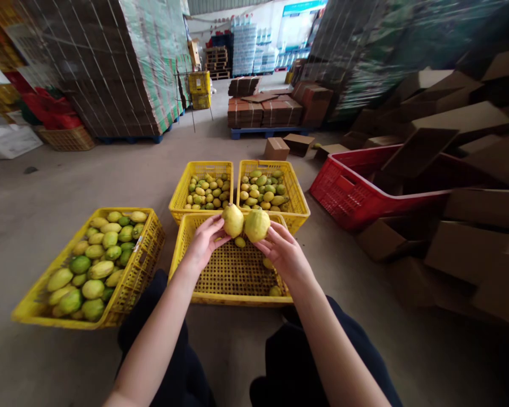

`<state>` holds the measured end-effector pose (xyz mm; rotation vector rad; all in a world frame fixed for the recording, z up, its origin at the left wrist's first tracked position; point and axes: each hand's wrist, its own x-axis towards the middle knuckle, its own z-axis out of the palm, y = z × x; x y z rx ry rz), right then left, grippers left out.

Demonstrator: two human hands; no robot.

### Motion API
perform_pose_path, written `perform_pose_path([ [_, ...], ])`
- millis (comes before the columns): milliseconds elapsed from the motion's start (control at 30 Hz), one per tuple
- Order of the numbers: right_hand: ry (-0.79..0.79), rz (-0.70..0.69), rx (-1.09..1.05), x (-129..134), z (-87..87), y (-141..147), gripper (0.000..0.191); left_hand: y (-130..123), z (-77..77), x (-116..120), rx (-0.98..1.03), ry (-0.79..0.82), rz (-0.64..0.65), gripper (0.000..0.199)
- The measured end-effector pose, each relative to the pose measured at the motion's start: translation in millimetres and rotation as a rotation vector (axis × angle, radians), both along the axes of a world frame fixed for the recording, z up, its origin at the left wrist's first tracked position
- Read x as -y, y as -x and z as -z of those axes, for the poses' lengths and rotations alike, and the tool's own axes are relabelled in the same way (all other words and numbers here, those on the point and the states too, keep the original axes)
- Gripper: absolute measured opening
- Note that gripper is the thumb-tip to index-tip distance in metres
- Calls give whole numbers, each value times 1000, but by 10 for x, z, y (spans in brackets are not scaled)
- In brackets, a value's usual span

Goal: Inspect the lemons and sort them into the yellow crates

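Observation:
My left hand (206, 240) grips a yellow lemon (232, 220) at its left side. A second, greenish-yellow lemon (257, 225) is held by my right hand (283, 249), close beside the first. Both fruits are over the near yellow crate (231, 298), where a few lemons lie, one of them a small lemon (240, 242) just below the held pair. Behind it stand two yellow crates, the back left crate (178, 189) and the back right crate (297, 195), each with several lemons in the bottom. The left crate (146, 265) is heaped with green and yellow lemons.
To the right, a red crate (348, 192) holds cardboard, with a pile of cardboard boxes (470, 249) around it. Flat cartons (275, 111) sit on a blue pallet further back. Wrapped stacks (106, 68) rise at both sides.

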<state>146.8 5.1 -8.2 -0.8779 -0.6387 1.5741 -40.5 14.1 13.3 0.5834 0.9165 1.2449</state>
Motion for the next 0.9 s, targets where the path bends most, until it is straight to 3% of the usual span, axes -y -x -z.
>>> perform_pose_path([
  [267,-4,8,50,-2,-10,-14,33,-16,17,-4,-22,7,-16,22],
  [533,-49,-33,113,35,-61,46,37,-75,22,42,-112,-79,99,31],
  [900,-23,-4,-6,-4,-26,14,28,-21,-11,10,19,-14,50,22],
])
